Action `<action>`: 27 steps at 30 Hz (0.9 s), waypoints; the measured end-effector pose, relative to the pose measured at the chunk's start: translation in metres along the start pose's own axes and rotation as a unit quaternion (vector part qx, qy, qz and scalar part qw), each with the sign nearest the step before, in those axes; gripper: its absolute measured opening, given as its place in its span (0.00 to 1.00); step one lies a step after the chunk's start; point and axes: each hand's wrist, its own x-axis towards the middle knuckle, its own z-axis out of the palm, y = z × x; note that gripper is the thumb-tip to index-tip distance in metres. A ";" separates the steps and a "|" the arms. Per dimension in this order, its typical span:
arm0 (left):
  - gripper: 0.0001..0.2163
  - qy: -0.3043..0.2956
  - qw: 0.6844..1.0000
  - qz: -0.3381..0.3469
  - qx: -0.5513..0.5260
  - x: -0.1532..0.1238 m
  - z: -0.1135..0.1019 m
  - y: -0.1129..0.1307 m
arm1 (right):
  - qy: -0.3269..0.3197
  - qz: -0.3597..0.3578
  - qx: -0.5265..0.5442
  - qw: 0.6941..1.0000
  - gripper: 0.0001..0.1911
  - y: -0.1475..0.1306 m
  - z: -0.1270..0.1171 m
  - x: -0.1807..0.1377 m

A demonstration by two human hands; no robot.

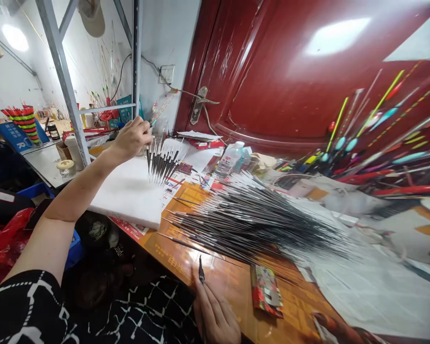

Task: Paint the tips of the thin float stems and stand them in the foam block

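Observation:
My left hand reaches out over a white foam block, its fingers pinched at the top of a thin dark fishing float. Right of that float, a row of similar dark floats stands upright with fine stems pointing down at the foam. Near the table's front edge, my right hand is closed around a small brush, whose black tip points up and away from me. Beyond it lies a large loose pile of dark float bodies with pale ends.
A small printed box lies on the orange-brown tabletop. Behind the pile stands a clear bottle. Colourful floats bristle at the right. A metal shelf post rises beside my left forearm.

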 end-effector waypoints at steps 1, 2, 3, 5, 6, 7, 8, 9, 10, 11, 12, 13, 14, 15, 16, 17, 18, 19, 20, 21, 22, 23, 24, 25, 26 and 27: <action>0.13 -0.004 1.000 0.003 0.002 0.002 0.005 -0.003 | 0.001 -0.002 0.001 1.000 0.30 0.000 0.000 0.000; 0.13 -0.008 1.000 0.008 0.004 0.003 0.011 -0.004 | 0.003 -0.003 0.001 1.000 0.30 0.000 0.000 0.000; 0.13 -0.011 1.000 0.011 0.004 0.005 0.016 -0.004 | 0.005 -0.004 0.000 1.000 0.29 0.001 0.000 0.000; 0.14 -0.008 1.000 0.013 0.003 0.009 0.024 -0.002 | 0.005 -0.005 -0.003 1.000 0.29 0.001 0.001 -0.001; 0.14 -0.005 1.000 0.013 0.000 0.011 0.028 0.000 | 0.004 -0.006 -0.004 1.000 0.29 0.001 0.001 -0.001; 0.14 -0.004 1.000 0.015 -0.001 0.013 0.030 0.003 | 0.002 -0.007 -0.004 1.000 0.29 0.001 0.002 -0.001; 0.15 -0.006 1.000 0.018 -0.001 0.016 0.033 0.005 | 0.001 -0.007 -0.005 1.000 0.29 0.001 0.002 -0.001; 0.15 -0.011 1.000 0.022 0.001 0.018 0.035 0.007 | 0.000 -0.007 -0.007 1.000 0.29 0.001 0.002 -0.001; 0.15 -0.018 0.999 0.027 0.006 0.019 0.037 0.009 | -0.001 -0.006 -0.008 1.000 0.29 0.001 0.002 -0.002; 0.15 -0.025 0.999 0.032 0.012 0.020 0.039 0.010 | -0.002 -0.007 -0.010 1.000 0.30 0.001 0.002 -0.002; 0.15 -0.031 0.999 0.036 0.017 0.021 0.041 0.011 | -0.001 -0.007 -0.010 1.000 0.30 0.001 0.002 -0.002; 0.15 -0.034 0.998 0.037 0.021 0.021 0.044 0.012 | 0.000 -0.007 -0.010 1.000 0.30 0.001 0.002 -0.003; 0.14 -0.037 0.998 0.037 0.023 0.020 0.047 0.013 | 0.002 -0.007 -0.011 1.000 0.30 0.001 0.002 -0.003; 0.14 -0.039 0.998 0.035 0.023 0.019 0.050 0.014 | 0.001 -0.007 -0.011 1.000 0.29 0.001 0.001 -0.003; 0.14 -0.039 0.999 0.031 0.021 0.018 0.054 0.014 | 0.002 -0.006 -0.012 1.000 0.29 0.001 0.002 -0.004; 0.14 -0.039 0.999 0.024 0.018 0.016 0.057 0.014 | 0.001 -0.007 -0.013 1.000 0.29 0.002 0.002 -0.004; 0.14 -0.036 0.999 0.017 0.013 0.014 0.059 0.013 | -0.002 -0.007 -0.012 1.000 0.29 0.002 0.002 -0.004; 0.14 -0.031 0.999 0.010 0.008 0.012 0.060 0.012 | -0.004 -0.007 -0.010 1.000 0.29 0.002 0.003 -0.004; 0.14 -0.023 1.000 0.006 0.003 0.010 0.060 0.011 | -0.001 -0.008 -0.007 1.000 0.29 0.002 0.004 -0.004; 0.13 -0.013 1.000 0.004 -0.002 0.008 0.058 0.011 | 0.005 -0.007 -0.004 1.000 0.29 0.002 0.004 -0.004; 0.12 -0.002 1.000 0.004 -0.006 0.006 0.055 0.011 | 0.014 -0.004 -0.002 1.000 0.28 0.002 0.005 -0.004; 0.11 0.013 1.000 0.003 -0.010 0.003 0.051 0.013 | 0.024 0.001 -0.001 1.000 0.28 0.002 0.006 -0.004; 0.10 0.032 0.999 -0.001 -0.015 -0.001 0.046 0.017 | 0.031 0.007 0.001 1.000 0.28 0.001 0.007 -0.003; 0.10 0.053 0.998 -0.006 -0.020 -0.006 0.042 0.024 | 0.033 0.012 0.002 0.999 0.28 0.000 0.008 -0.002; 0.09 0.073 0.997 -0.011 -0.028 -0.013 0.039 0.034 | 0.029 0.017 0.004 0.999 0.28 -0.001 0.008 -0.001; 0.10 0.090 0.995 -0.013 -0.038 -0.022 0.038 0.046 | 0.024 0.021 0.007 0.999 0.29 -0.002 0.008 0.001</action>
